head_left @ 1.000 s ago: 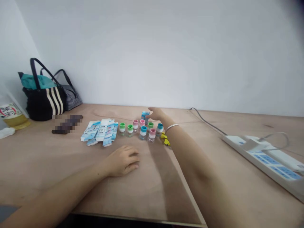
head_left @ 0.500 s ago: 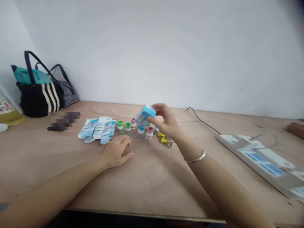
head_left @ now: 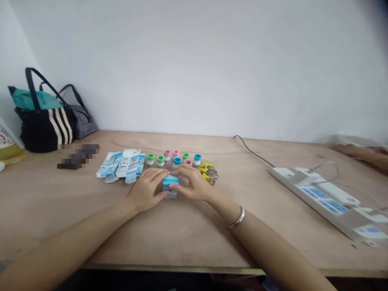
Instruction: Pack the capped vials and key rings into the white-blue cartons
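Note:
A small blue-and-white box [head_left: 170, 182] is between my two hands, close above or on the table. My left hand [head_left: 149, 189] closes on its left side, with the thumb at the lower front. From the right, my right hand [head_left: 194, 184] grips it between thumb and fingers, a silver bangle on that wrist. Just behind stand several small clear bottles with green, pink and blue caps [head_left: 177, 161]. To the left lie flattened blue-and-white boxes [head_left: 124, 163]. Yellow tags with metal key rings [head_left: 209, 173] lie beyond my right hand.
A white power strip [head_left: 318, 202] with plugs and a grey cable lies on the right. Black striped bags [head_left: 45, 125] stand at the back left, near a bottle of yellow liquid [head_left: 10, 149]. Another person's arm [head_left: 357, 153] rests at the far right.
My right hand has brought the box down and toward me from above the bottles. My left hand, earlier resting on the table, now holds the box too.

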{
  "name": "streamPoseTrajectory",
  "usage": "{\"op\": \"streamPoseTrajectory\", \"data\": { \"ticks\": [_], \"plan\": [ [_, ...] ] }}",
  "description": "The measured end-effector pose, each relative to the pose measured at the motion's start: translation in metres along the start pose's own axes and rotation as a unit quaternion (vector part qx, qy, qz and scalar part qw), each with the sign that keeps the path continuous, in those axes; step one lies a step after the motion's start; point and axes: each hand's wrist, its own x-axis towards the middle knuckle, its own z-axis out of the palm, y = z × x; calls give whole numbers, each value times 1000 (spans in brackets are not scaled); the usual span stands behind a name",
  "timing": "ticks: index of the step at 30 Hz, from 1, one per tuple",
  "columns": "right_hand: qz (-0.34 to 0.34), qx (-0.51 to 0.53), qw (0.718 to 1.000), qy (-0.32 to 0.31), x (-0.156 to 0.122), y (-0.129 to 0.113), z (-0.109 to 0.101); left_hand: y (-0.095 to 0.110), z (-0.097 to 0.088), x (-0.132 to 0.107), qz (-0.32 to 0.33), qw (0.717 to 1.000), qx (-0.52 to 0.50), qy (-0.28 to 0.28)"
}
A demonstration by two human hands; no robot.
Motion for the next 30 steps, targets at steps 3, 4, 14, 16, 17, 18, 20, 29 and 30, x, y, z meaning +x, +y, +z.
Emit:
{"op": "streamPoseTrajectory", "data": {
  "ticks": [3,4,14,16,17,18,20,29,30],
  "plan": [
    [-11,-69,997,12,0,-2,1,0,-1,1,2,1000,28,1],
    [-19,-96,995,12,1,-3,1,0,-2,1,-2,999,36,3],
    [182,78,973,115,8,5,9,6,-1,-5,-21,1000,7,17],
    [217,144,957,131,7,10,14,7,-2,-5,-16,1000,11,1],
    [222,166,952,134,6,13,17,7,-3,-5,-16,1000,17,-5],
    [221,180,949,136,5,16,19,8,-4,-4,-18,1000,23,-6],
    [209,192,949,136,4,21,22,8,-4,-2,-23,999,31,0],
    [74,-35,982,171,2,-1,4,7,-2,12,-3,998,54,-17],
    [38,-61,986,148,2,-6,0,6,-1,12,-1,999,48,-19]
  ]
}}
